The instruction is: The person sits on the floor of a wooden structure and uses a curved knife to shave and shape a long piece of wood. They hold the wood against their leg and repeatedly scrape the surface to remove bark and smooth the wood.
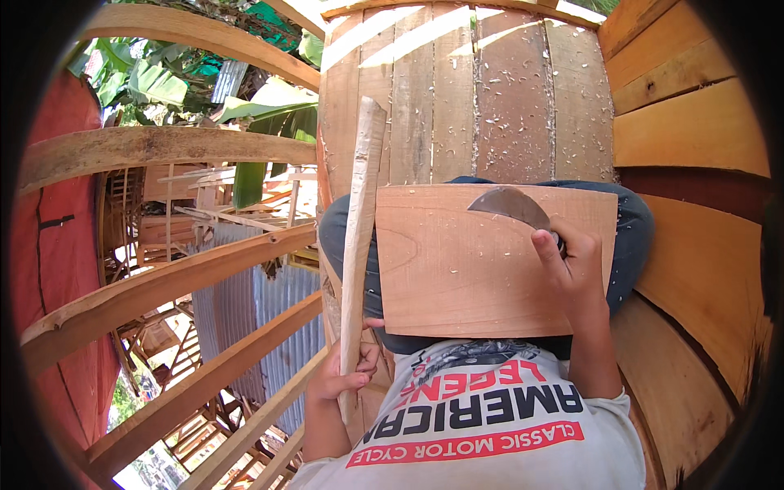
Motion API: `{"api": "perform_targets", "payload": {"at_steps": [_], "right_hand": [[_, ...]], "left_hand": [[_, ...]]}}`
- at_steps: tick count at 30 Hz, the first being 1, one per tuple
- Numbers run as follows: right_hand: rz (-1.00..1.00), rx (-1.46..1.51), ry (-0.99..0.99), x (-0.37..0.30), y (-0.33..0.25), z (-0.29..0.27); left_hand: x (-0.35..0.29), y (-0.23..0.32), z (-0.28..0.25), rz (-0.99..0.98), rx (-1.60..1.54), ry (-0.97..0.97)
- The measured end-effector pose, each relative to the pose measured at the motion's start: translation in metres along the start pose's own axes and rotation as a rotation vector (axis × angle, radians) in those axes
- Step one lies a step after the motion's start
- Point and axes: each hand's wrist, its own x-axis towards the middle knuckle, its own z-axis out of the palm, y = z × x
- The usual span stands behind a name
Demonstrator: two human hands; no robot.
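My left hand [347, 374] is wrapped round the lower part of a long, pale, roughly shaved wooden stick [361, 204]. The stick stands lengthwise in view, its far end reaching past my left knee. In my right hand [572, 265] is a knife with a curved, sickle-like blade [510, 204]; its dark handle is mostly hidden by my fingers. That blade points left, over a flat wooden board [465, 278] lying across my lap. Stick and blade are apart.
I sit cross-legged on a plank floor [514, 98] strewn with wood shavings. A slatted wooden railing [180, 278] runs along the left, with corrugated metal sheets [286, 327] and banana leaves beyond. On the right rises a plank wall [694, 131].
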Motion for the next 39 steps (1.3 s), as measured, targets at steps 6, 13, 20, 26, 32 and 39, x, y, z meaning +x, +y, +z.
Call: {"api": "perform_targets", "payload": {"at_steps": [6,13,20,26,32,39], "right_hand": [[0.006,0.33,-0.147,-0.012,0.013,0.003],[0.095,0.879,-0.105,-0.014,-0.015,0.002],[0.163,0.944,0.096,-0.003,-0.016,-0.031],[0.083,0.799,0.149,0.011,-0.003,-0.038],[-0.22,0.238,0.032,0.018,-0.004,-0.043],[-0.416,-0.326,0.202,0.014,-0.006,-0.05]], "left_hand": [[0.025,0.028,0.033,0.111,-0.388,-0.267],[0.105,0.047,0.104,-0.037,-0.309,-0.657],[0.132,0.044,0.143,-0.109,0.158,-0.691],[0.114,0.045,0.137,-0.169,0.18,-0.53],[0.107,0.062,0.134,0.037,0.356,-0.332],[0.094,0.071,0.135,0.141,0.593,-0.218]]}}
